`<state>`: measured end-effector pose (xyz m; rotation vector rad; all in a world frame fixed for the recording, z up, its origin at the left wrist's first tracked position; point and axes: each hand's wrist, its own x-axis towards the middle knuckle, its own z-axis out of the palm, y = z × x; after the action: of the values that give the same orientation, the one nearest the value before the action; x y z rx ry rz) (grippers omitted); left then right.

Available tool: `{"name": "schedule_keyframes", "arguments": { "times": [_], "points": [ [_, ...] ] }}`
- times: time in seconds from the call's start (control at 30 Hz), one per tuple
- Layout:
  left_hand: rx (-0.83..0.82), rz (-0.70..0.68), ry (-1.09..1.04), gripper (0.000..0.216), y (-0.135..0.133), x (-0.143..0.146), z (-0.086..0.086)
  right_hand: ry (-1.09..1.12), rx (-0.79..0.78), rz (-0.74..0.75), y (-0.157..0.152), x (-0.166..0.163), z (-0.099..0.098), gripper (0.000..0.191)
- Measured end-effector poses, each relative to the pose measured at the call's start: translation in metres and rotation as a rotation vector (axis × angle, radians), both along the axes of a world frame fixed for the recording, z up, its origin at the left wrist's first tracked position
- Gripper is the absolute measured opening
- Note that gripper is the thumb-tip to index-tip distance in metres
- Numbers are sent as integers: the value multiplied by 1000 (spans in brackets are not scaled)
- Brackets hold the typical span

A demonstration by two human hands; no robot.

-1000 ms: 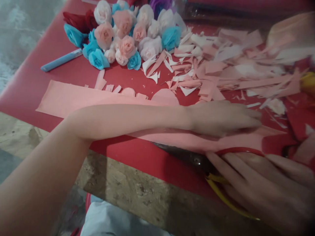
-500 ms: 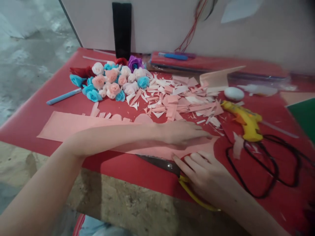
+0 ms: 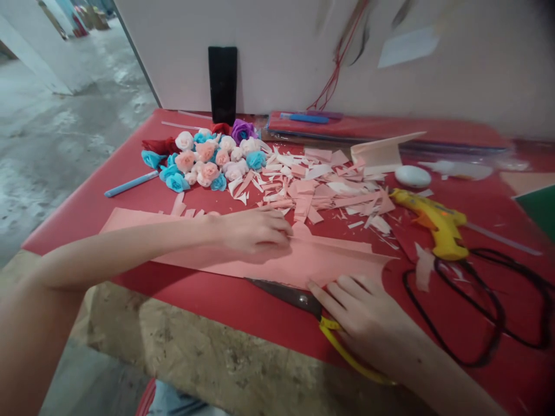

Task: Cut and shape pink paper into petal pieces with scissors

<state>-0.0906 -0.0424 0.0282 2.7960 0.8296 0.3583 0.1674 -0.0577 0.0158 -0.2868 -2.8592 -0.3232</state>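
A long strip of pink paper (image 3: 329,260) lies along the front of the red table. My left hand (image 3: 258,228) rests palm down on it near the middle, fingers loosely bent and holding nothing visible. Near the strip's right end, my right hand (image 3: 364,306) presses on the paper's front edge with fingers apart. Scissors (image 3: 299,299) with dark blades and yellow handles lie along that edge. Their handles run partly under my right hand, and the blades point left.
Behind the strip are paper flowers (image 3: 208,153) and a heap of pink and white scraps (image 3: 312,185). A yellow glue gun (image 3: 437,222) with a looped black cord (image 3: 494,312) lies at right. A blue pen (image 3: 131,184) is at left, a white oval object (image 3: 413,176) behind the gun.
My left hand has slid left along the pink paper, uncovering more of its right part. My right hand and the scissors stay nearly where they were. The view has tilted up slightly.
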Motion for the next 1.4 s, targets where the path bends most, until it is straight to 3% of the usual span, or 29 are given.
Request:
{"name": "schedule_keyframes", "arguments": {
  "times": [0.3,0.63,1.0,1.2,1.4],
  "points": [
    [99,131,-88,25,-30,-24,-9,3,11,14,2,0,-1,32],
    [8,134,-130,29,-28,-17,-10,-35,-12,11,5,7,2,31],
    [47,136,-105,32,-28,-1,-16,-26,-93,6,17,30,5,40],
    [75,102,-123,29,-23,3,-23,-135,-60,-79,16,40,12,28],
    [57,148,-100,33,-25,4,-26,-174,-11,-160,3,41,15,35]
  ]
}}
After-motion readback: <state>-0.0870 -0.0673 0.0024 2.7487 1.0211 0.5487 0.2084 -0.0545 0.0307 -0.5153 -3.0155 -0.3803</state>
